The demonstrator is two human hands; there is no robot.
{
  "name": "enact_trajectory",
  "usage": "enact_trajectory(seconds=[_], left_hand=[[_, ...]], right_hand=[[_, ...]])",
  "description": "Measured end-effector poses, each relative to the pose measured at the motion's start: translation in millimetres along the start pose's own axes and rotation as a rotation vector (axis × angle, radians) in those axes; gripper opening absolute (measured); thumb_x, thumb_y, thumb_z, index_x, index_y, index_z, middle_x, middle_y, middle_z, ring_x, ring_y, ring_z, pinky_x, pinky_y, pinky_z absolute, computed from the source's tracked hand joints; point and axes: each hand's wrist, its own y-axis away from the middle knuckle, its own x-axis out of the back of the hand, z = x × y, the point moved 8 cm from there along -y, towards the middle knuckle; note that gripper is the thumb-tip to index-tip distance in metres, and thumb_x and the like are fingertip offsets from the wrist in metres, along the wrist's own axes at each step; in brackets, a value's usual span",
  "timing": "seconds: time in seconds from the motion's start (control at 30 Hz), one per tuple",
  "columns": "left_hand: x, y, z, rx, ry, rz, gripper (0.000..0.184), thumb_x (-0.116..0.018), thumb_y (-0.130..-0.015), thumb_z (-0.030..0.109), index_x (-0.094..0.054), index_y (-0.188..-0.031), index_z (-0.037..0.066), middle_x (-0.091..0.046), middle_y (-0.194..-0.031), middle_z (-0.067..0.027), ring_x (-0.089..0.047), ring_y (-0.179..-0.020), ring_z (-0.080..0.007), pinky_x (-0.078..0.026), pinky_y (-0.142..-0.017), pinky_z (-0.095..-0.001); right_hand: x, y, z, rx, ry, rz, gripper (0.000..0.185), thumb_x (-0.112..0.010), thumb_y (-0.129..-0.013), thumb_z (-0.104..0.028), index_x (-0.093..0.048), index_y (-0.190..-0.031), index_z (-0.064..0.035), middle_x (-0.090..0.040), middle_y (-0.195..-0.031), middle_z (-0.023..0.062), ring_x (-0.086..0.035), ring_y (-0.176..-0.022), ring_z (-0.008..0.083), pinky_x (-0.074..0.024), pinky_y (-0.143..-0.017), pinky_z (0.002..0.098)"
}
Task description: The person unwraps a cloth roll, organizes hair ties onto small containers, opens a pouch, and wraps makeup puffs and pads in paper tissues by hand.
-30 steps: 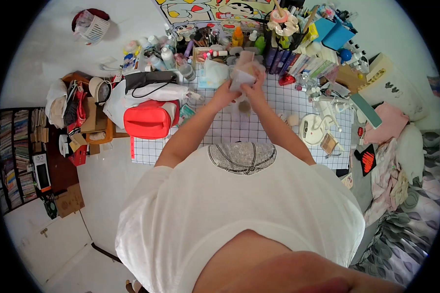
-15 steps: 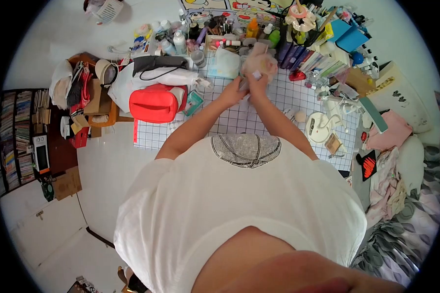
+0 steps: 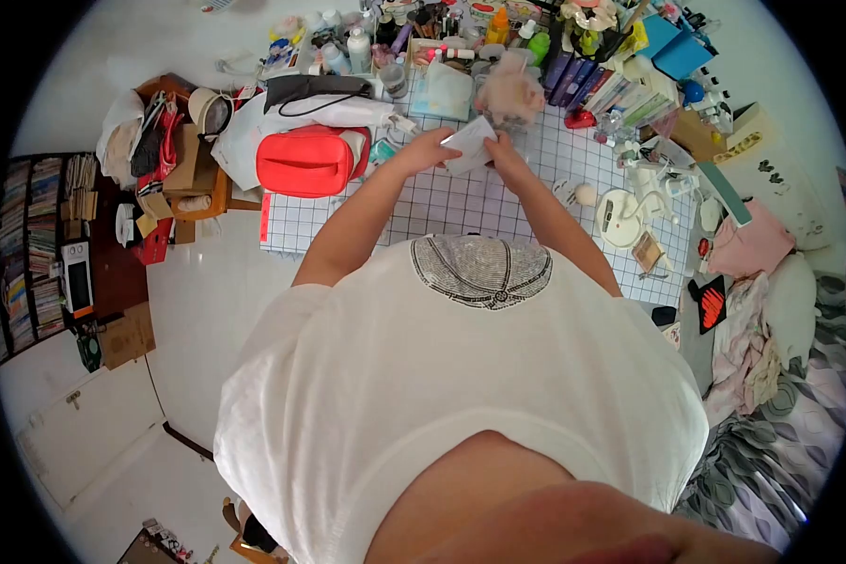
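Between my two hands is a flat white sheet or packet (image 3: 470,146), tilted above the grid-patterned table (image 3: 442,209). My left hand (image 3: 428,151) is closed on its left edge. On the opposite edge, the fingers of my right hand (image 3: 505,154) pinch it. Just beyond lies a pale pink, fluffy-looking bundle (image 3: 510,91), seemingly in clear plastic. A white and pale green soft pack (image 3: 442,91) sits left of that bundle. Near my left hand is a teal packet (image 3: 383,150), partly covered by my forearm.
A red case (image 3: 301,162) sits at the table's left. Bottles (image 3: 359,50) and brushes line the back, with books (image 3: 630,94) at the back right. A round white device (image 3: 620,218) and a lamp (image 3: 724,195) stand at the right.
Both hands have moved back from the pink bundle, which now lies apart from them. The flat white piece is now spread between my hands. The camera view has shifted slightly.
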Motion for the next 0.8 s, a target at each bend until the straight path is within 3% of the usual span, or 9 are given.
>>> enact_trajectory(seconds=[0.13, 0.23, 0.33, 0.43, 0.53, 0.63, 0.67, 0.73, 0.8], left_hand=[[-16.2, 17.8, -2.7, 0.134, 0.198, -0.076, 0.044, -0.058, -0.078, 0.017, -0.039, -0.117, 0.009, -0.051, -0.104, -0.0056, -0.051, -0.092, -0.0165, -0.048, -0.065, -0.0306], [-19.6, 27.3, -8.4, 0.166, 0.428, -0.100, 0.044, -0.057, -0.079, 0.015, -0.037, -0.118, 0.009, -0.049, -0.107, -0.0055, -0.050, -0.095, -0.0183, -0.047, -0.071, -0.0336], [-28.1, 29.2, -15.4, 0.138, 0.561, -0.100, 0.045, -0.057, -0.079, 0.015, -0.036, -0.118, 0.010, -0.049, -0.107, -0.0051, -0.049, -0.095, -0.0180, -0.045, -0.074, -0.0344], [-36.9, 19.9, -46.8, 0.227, 0.546, -0.073, 0.050, -0.059, -0.076, 0.016, -0.036, -0.119, 0.008, -0.048, -0.108, -0.0080, -0.051, -0.093, -0.0217, -0.048, -0.071, -0.0341], [-40.3, 10.0, -75.4, 0.249, 0.288, 0.044, 0.052, -0.057, -0.073, 0.015, -0.035, -0.119, 0.006, -0.050, -0.107, -0.0108, -0.052, -0.093, -0.0226, -0.048, -0.069, -0.0333], [-42.4, -0.5, -97.4, 0.298, 0.082, 0.147, 0.052, -0.054, -0.074, 0.014, -0.034, -0.121, 0.006, -0.050, -0.105, -0.0107, -0.053, -0.088, -0.0212, -0.047, -0.067, -0.0348], [-41.3, -4.4, -99.8, 0.248, 0.037, 0.194, 0.053, -0.053, -0.074, 0.014, -0.033, -0.122, 0.005, -0.050, -0.105, -0.0119, -0.053, -0.087, -0.0220, -0.047, -0.067, -0.0349], [-37.0, -10.3, -107.4, 0.145, -0.050, 0.291, 0.054, -0.052, -0.074, 0.012, -0.032, -0.123, 0.003, -0.049, -0.107, -0.0142, -0.054, -0.086, -0.0235, -0.047, -0.067, -0.0349], [-28.3, -15.8, -118.5, 0.041, -0.078, 0.418, 0.050, -0.053, -0.070, 0.010, -0.039, -0.117, 0.002, -0.052, -0.103, -0.0194, -0.054, -0.086, -0.0322, -0.045, -0.074, -0.0367]], right_hand=[[-1.6, -17.0, 15.5, 0.152, 0.285, -0.012, 0.049, -0.048, -0.083, -0.030, -0.034, -0.121, -0.0018, -0.048, -0.113, 0.0140, -0.051, -0.094, 0.0241, -0.0447, -0.074, 0.0323], [-4.0, -8.6, 13.0, 0.066, 0.145, -0.006, 0.046, -0.053, -0.081, -0.025, -0.038, -0.118, -0.0024, -0.050, -0.108, 0.0129, -0.052, -0.091, 0.0230, -0.0446, -0.073, 0.0324], [-12.4, 30.3, -13.5, -0.007, -0.414, 0.085, 0.045, -0.059, -0.077, -0.020, -0.041, -0.114, -0.0026, -0.051, -0.103, 0.0116, -0.052, -0.089, 0.0212, -0.0445, -0.071, 0.0324], [-10.5, 23.9, 16.2, -0.039, -0.434, 0.091, 0.045, -0.061, -0.076, -0.018, -0.040, -0.113, -0.0024, -0.051, -0.101, 0.0106, -0.052, -0.088, 0.0196, -0.0441, -0.071, 0.0331], [-3.9, 19.3, 63.3, -0.173, -0.337, 0.205, 0.045, -0.060, -0.076, -0.018, -0.040, -0.112, 0.0003, -0.050, -0.102, 0.0125, -0.051, -0.090, 0.0209, -0.0436, -0.072, 0.0329], [-4.3, 1.3, 107.2, -0.147, -0.172, 0.308, 0.051, -0.056, -0.079, -0.017, -0.031, -0.119, 0.0007, -0.047, -0.106, 0.0152, -0.049, -0.094, 0.0243, -0.0433, -0.075, 0.0331], [-2.6, -14.9, 128.2, -0.100, -0.054, 0.326, 0.053, -0.054, -0.077, -0.013, -0.029, -0.121, 0.0023, -0.045, -0.107, 0.0187, -0.048, -0.096, 0.0265, -0.0431, -0.078, 0.0346], [-11.2, -21.0, 127.3, -0.094, -0.152, 0.229, 0.056, -0.054, -0.075, -0.010, -0.027, -0.122, 0.0027, -0.044, -0.108, 0.0186, -0.048, -0.096, 0.0267, -0.0433, -0.078, 0.0354], [-16.7, -21.1, 120.3, -0.095, -0.198, 0.190, 0.054, -0.053, -0.072, -0.008, -0.030, -0.120, 0.0035, -0.045, -0.106, 0.0175, -0.049, -0.093, 0.0257, -0.0434, -0.076, 0.0344]])
